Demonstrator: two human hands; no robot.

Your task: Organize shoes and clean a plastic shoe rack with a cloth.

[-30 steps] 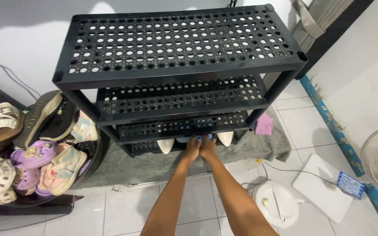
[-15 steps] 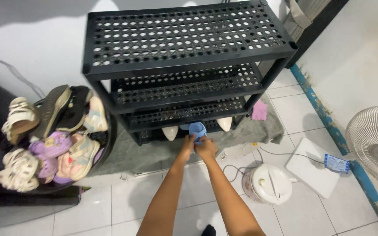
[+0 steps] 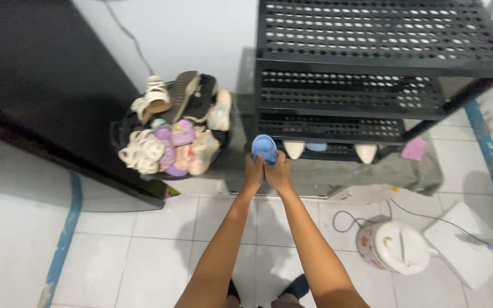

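Note:
My left hand and my right hand are side by side, both closed on a small blue slipper held in front of me above the floor. The slipper hangs between a black basket piled with sandals and slippers on the left and the bottom of a black perforated shoe rack on the right. A white pair of shoes and another blue slipper sit on the rack's lowest shelf.
A dark cabinet stands at the left. A grey mat lies under the rack with a pink cloth on it. A white rice cooker with a cord and a white board lie on the tiled floor at right.
My hands have pulled the blue slipper out from the rack's bottom shelf and carried it left toward the basket. The view has swung left, and the fan has left the frame.

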